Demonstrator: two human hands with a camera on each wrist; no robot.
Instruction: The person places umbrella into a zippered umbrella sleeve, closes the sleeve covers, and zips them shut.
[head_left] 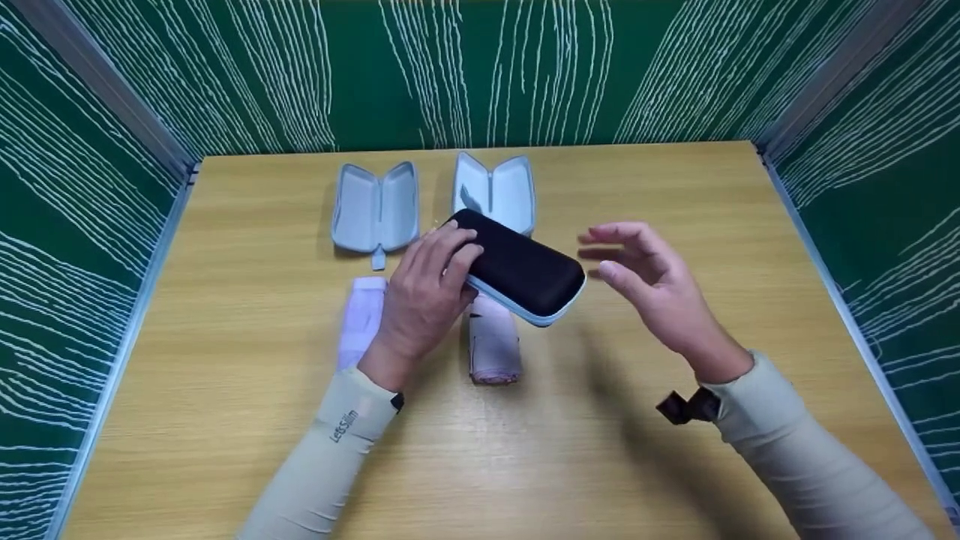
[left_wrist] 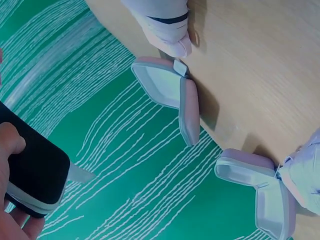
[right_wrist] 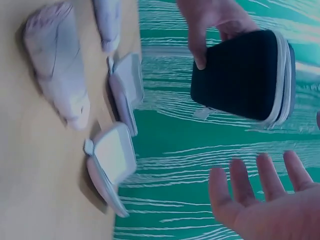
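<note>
My left hand [head_left: 429, 289] grips one end of a closed black zip case [head_left: 525, 262] with a pale blue zipper band, holding it above the table. A small pale pull tab hangs from it in the right wrist view. My right hand [head_left: 664, 304] is just off the case's other end, fingers extended and apart from it. Below the case lies a pinkish rolled bundle [head_left: 495, 349], resembling a folded compact umbrella, partly hidden. A lavender rolled bundle [head_left: 360, 322] lies left of it, partly behind my left hand.
Two pale blue hard cases lie open near the table's back edge: a left case [head_left: 358, 206] and a right case [head_left: 514, 187], the latter partly covered by the black case. Green walls [head_left: 375, 90] with white streaks enclose the wooden table [head_left: 225, 360] at back and sides.
</note>
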